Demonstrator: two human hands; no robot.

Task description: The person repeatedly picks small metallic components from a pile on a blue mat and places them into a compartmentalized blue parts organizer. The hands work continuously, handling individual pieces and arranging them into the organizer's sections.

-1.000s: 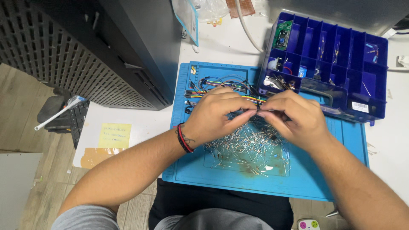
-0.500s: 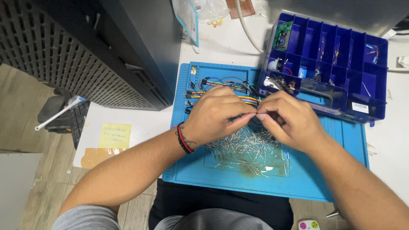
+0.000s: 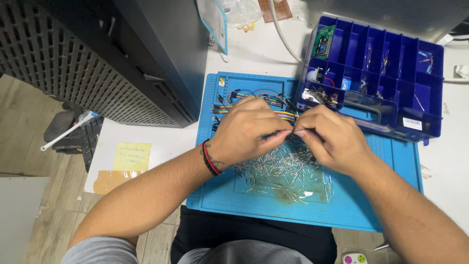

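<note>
Your left hand [image 3: 251, 131] and right hand [image 3: 331, 139] meet fingertip to fingertip above the blue work mat [image 3: 391, 161], both pinched nearly closed on something thin and dark between them. It looks like a small wire-legged part, but your fingers cover most of it and you cannot tell its kind from this head view. It sits over the middle of the mat, just above the heap of loose metal-legged components [image 3: 286, 173].

Your hands hide the far part of that heap and the middle of the ribbon of coloured jumper wires [image 3: 229, 108], which shows only at the mat's far left and in a short strip between your hands. Your right forearm is cut off at the picture's corner.

The heap is a tangle of fine, shiny, straight leads lying on a brownish stain in the mat. The mat is smooth, with a raised rim and small moulded pockets along its far edge. Its near left corner and right-hand strip lie bare. The blue plastic compartment box [image 3: 430, 95] overlaps the mat's far right corner, just beyond your right hand, with a green circuit board [image 3: 323, 41] in one cell. A black perforated metal case [image 3: 73, 63] stands left of the mat, and a yellow sticky note [image 3: 132, 156] lies on the white table near it.
</note>
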